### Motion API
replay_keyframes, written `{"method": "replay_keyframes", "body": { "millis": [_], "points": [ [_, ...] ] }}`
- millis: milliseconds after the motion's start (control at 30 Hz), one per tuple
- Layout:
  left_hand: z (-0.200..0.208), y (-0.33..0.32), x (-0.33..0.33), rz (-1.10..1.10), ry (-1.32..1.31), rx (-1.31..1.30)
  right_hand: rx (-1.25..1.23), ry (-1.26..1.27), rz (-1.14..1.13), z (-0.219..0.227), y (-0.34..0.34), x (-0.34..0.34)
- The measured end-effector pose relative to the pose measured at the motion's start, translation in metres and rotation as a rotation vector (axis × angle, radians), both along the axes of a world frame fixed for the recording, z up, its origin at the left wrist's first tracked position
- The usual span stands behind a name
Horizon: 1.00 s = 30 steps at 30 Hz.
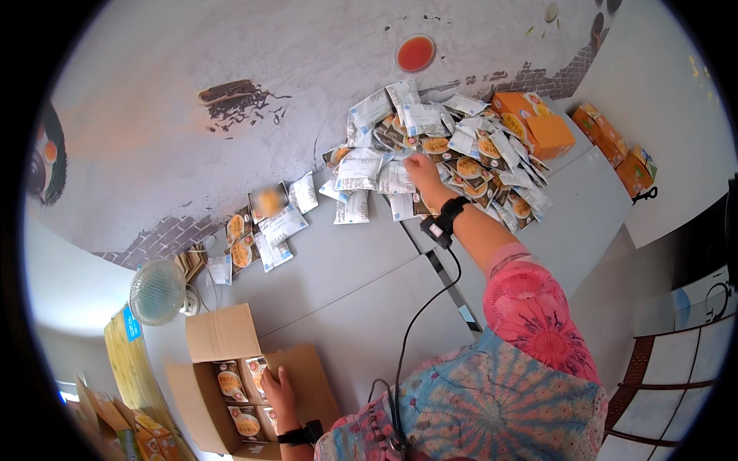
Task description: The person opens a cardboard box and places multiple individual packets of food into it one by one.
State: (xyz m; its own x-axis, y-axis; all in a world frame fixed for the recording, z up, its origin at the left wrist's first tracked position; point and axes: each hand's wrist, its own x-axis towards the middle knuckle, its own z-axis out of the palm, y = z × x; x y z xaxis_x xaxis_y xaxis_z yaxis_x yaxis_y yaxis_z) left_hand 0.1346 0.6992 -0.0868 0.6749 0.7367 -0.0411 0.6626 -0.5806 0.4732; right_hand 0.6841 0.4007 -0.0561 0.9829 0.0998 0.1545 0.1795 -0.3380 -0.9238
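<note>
Patterned clothing (500, 384) is filling the foreground; the right hand (420, 170) is touching the packet pile (467, 166) spreading mostly rightward across the tabletop (350, 257), the left hand (281, 392) a boxed packet (254, 372); both grips unclear.

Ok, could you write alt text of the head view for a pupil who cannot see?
A person's right hand is at a heap of rectangular white-and-brown packets on a grey tabletop; the left hand is at an open brown cardboard box of similar packets. An orange cardboard carton stands beside the heap.
</note>
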Motion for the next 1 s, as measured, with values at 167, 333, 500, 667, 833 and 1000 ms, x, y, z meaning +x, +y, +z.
{"method": "replay_keyframes", "body": {
  "millis": [167, 333, 500, 667, 833, 1000],
  "points": [
    [0.003, -0.006, 0.007, -0.002, 0.020, 0.048, -0.109, 0.098, -0.186, 0.004, -0.008, 0.073],
    [0.008, -0.013, -0.001, 0.042, 0.040, 0.069, 0.842, 0.660, -0.168, 0.004, 0.023, 0.079],
    [0.007, -0.010, 0.003, 0.040, 0.061, 0.067, 1.225, 0.696, -0.182, -0.009, 0.021, 0.093],
    [0.014, -0.013, 0.007, 0.055, 0.086, 0.064, 1.234, 0.615, -0.178, 0.000, 0.011, 0.093],
    [0.024, -0.020, 0.008, 0.047, 0.055, 0.065, 1.194, 0.527, -0.099, 0.036, -0.003, 0.057],
    [0.006, -0.014, -0.001, -0.002, -0.088, 0.167, 0.989, 0.633, 0.041, 0.090, -0.028, -0.015]
  ]
}}
